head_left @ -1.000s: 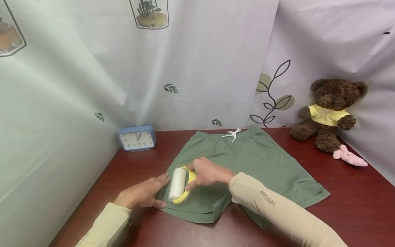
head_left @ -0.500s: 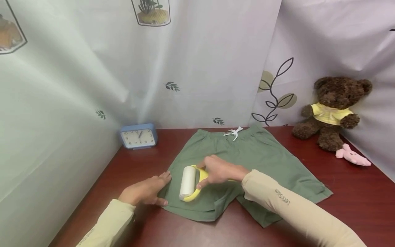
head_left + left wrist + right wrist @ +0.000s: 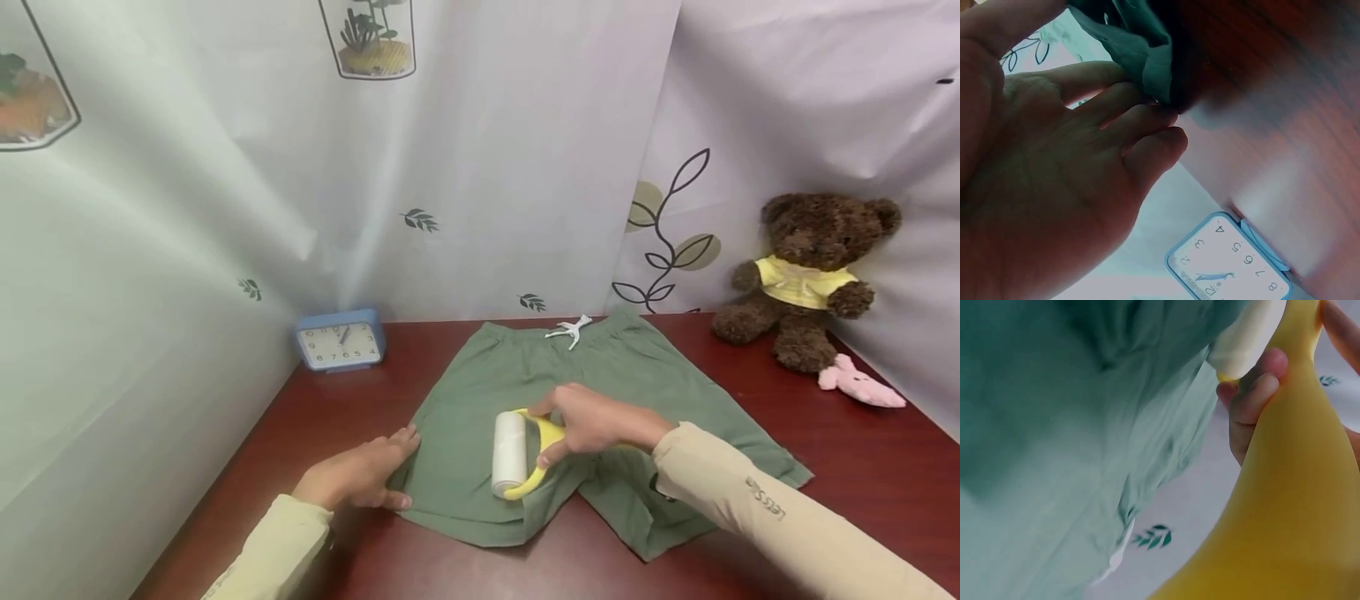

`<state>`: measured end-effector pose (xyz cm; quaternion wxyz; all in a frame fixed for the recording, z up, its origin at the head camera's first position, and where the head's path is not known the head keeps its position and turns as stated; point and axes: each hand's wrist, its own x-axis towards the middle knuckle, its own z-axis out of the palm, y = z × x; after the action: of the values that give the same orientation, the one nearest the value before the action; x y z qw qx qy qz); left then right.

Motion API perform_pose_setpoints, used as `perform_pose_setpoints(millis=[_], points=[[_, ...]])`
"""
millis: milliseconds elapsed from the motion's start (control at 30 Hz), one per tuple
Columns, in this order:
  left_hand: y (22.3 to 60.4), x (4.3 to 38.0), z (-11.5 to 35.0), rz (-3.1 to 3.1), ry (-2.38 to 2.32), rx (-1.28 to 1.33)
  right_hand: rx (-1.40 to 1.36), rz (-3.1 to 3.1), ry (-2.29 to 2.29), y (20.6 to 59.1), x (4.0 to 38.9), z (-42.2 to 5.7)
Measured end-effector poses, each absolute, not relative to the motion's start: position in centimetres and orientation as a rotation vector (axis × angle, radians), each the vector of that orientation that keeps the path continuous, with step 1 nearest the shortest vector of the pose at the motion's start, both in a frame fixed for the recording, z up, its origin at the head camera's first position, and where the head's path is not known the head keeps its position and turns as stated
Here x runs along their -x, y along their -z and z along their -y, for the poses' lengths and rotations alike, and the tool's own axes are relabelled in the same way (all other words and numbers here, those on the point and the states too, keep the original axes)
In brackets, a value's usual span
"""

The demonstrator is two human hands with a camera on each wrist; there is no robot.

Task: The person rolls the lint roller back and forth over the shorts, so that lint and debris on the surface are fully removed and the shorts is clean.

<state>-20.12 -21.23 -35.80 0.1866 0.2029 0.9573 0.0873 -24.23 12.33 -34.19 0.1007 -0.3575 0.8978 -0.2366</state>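
Note:
Green shorts with a white drawstring lie spread on the dark red table. My right hand grips a lint roller by its yellow handle; its white roll rests on the left leg of the shorts. In the right wrist view the fingers curl round the handle near its fork. My left hand rests at the left edge of that leg, fingers fairly straight. The left wrist view shows the left fingertips against the edge of the green cloth.
A blue clock stands at the back left of the table. At the back right sits a brown teddy bear in a yellow top, with a small pink plush toy beside it. Printed wall sheets close off the back and sides.
My right hand has moved the lint roller to the right across the left leg of the shorts, from near the outer edge toward the middle. My left hand has stayed at the leg's edge.

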Motion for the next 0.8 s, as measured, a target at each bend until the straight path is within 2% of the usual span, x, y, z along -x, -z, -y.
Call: perform_pose_setpoints(millis=[233,633,800], points=[[35.9,20.1,21.1,-2.690,-0.235,-0.578,1.064,-2.655,0.636,33.7,24.1,-15.5],[36.2,20.2,20.9,-2.696,-0.196,-0.569,0.910,-2.609,0.669,33.5,24.0,-19.1],[36.0,20.2,20.8,-2.706,-0.172,-0.573,0.944,-2.587,0.689,33.3,24.4,-20.4]])
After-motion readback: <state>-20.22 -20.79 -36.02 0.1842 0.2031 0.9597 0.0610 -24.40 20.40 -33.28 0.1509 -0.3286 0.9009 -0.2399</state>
